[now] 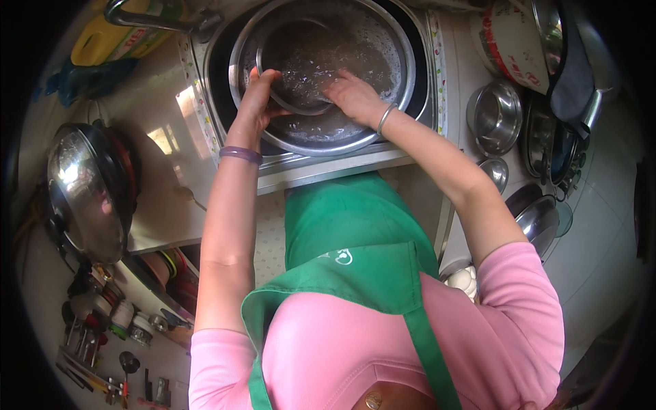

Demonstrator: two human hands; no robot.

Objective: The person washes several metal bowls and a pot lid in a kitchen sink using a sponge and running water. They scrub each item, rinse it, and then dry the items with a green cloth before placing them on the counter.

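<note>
A large stainless steel basin (408,82) of cloudy, sudsy water sits in the sink (432,110). A smaller round metal bowl or pan (302,109) is partly sunk in that water and tilted, its rim showing as a curve. My left hand (259,96) grips this rim at its left side, thumb on top and fingers below. Inside the vessel, near its right edge, my right hand (357,97) dips its fingertips into the water. Those fingertips are partly hidden, so whether they hold anything cannot be told.
A faucet (169,23) reaches in at upper left beside a yellow jug (97,43). On the left counter stands a wok with a shiny lid (87,192). Metal pots (494,119) and bowls (538,225) line the right counter. A ladle (129,362) is at lower left.
</note>
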